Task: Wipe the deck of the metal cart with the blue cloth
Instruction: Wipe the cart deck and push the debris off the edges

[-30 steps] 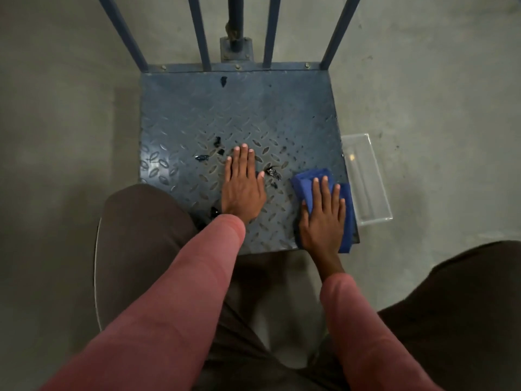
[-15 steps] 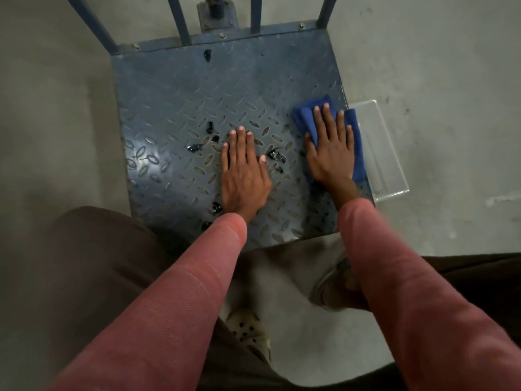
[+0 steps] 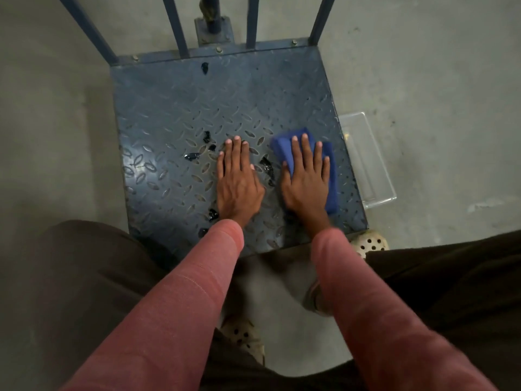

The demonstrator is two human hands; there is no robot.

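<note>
The cart's blue-grey tread-plate deck [image 3: 174,108] fills the upper middle of the head view. A folded blue cloth [image 3: 332,176] lies on the deck's right side. My right hand [image 3: 306,179] presses flat on the cloth with straight, spread fingers. My left hand [image 3: 238,179] rests flat on the bare deck just left of it, fingers straight and together. Several small black bits [image 3: 191,156] lie scattered on the deck around my left hand, and one more [image 3: 205,67] sits near the back edge.
Blue upright bars [image 3: 174,24] rise along the deck's far edge. A clear plastic tray [image 3: 366,162] lies on the concrete floor [image 3: 437,94] against the cart's right side. My knees and perforated shoes [image 3: 369,241] crowd the near edge.
My right hand pushed the cloth away along the right side of the deck, then drew it back toward me. My left hand stayed planted on the deck.
</note>
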